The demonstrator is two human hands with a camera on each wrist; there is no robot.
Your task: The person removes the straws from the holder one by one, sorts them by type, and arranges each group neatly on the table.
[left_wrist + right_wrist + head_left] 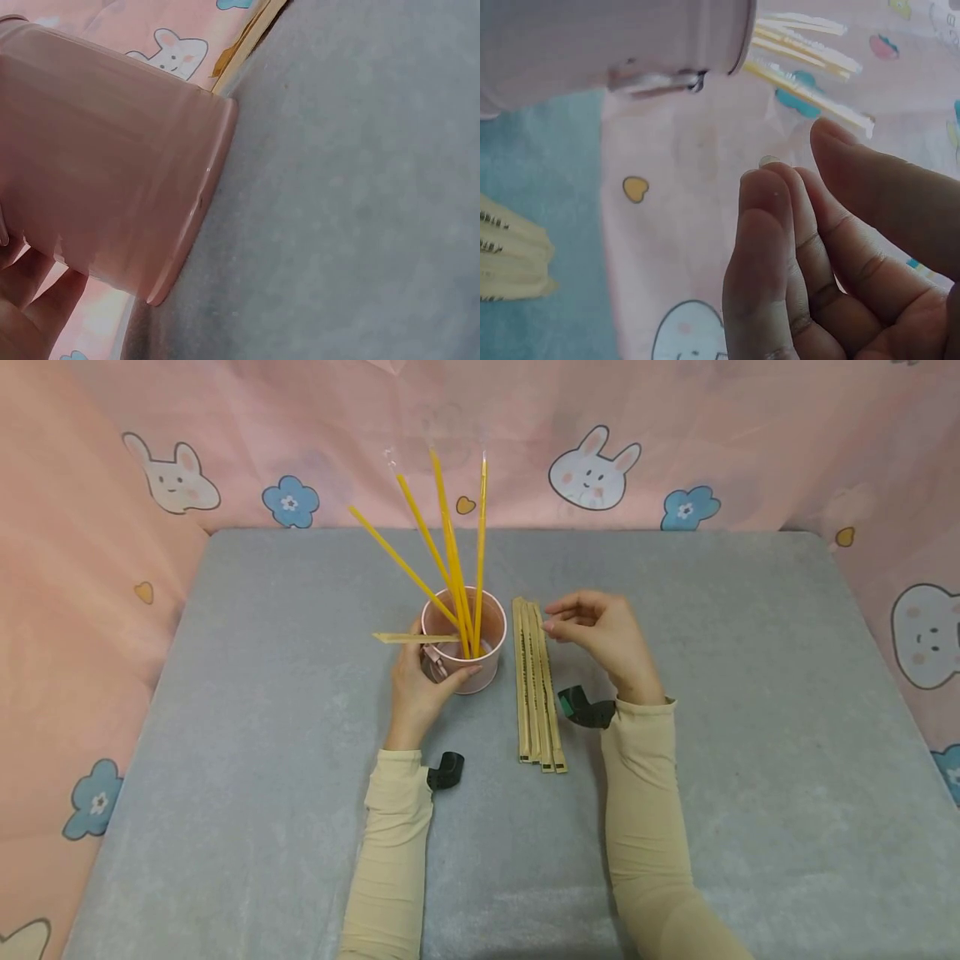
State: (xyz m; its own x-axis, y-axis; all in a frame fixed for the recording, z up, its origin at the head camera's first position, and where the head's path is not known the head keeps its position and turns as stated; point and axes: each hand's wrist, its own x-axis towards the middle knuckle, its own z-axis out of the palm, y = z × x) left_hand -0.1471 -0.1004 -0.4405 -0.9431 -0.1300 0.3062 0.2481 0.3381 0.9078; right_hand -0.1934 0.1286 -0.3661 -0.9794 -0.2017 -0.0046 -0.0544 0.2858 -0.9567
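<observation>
My left hand (417,691) grips a small pink bucket (485,677), thumb on the near side and fingers round its left. Several yellow straws (455,556) in clear plastic sleeves stand in it, fanned out above the rim. A narrow brown paper packet (408,637) sticks out over the bucket's left rim, above the left fingers. Right of the bucket lies a row of several long brown paper packets (534,685) with dark print. Near their far end hovers my right hand (600,631), fingers loosely bent and thumb apart, holding nothing in the right wrist view.
A grey cloth-covered table (750,777) carries everything. Pink curtain (510,410) with rabbits and flowers hangs behind it and along both sides. Small dark wrist cameras (588,710) sit at both sleeves.
</observation>
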